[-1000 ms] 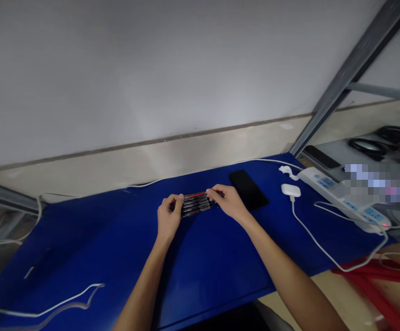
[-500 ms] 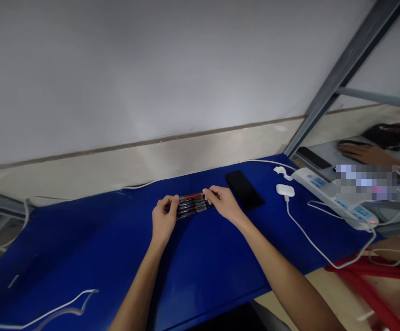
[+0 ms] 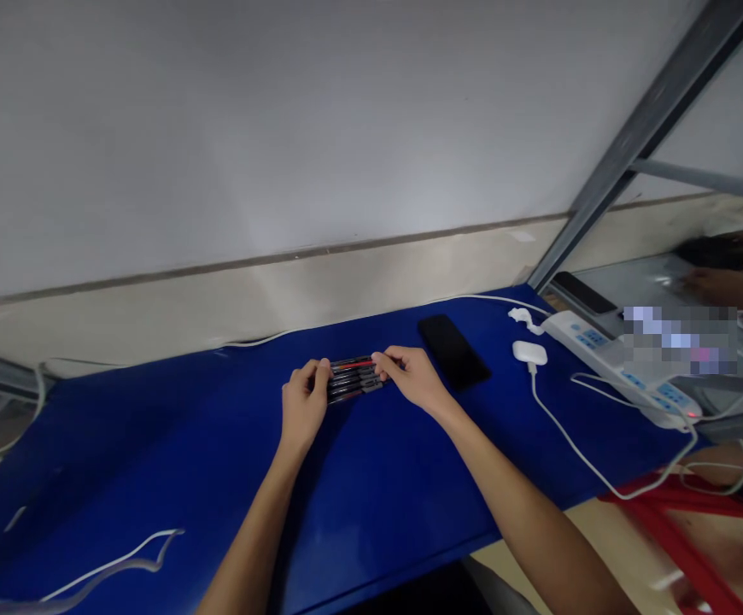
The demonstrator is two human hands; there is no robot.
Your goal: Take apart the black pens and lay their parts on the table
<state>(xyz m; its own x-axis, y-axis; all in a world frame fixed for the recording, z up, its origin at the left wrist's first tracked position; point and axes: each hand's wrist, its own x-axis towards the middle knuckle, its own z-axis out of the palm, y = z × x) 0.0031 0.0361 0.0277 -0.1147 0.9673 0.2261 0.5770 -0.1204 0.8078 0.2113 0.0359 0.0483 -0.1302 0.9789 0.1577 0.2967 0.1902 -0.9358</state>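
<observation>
Left hand, right hand, dark pens side by side

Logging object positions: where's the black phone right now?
In the head view the black phone lies flat on the blue table, just right of the right hand and left of the white charger.

Blue table against the wall. On it: a row of pens laid side by side around the middle, black phone just to their right, then a small white charger with its cable trailing off the right edge. Another white cable loops over the front left corner.
</observation>
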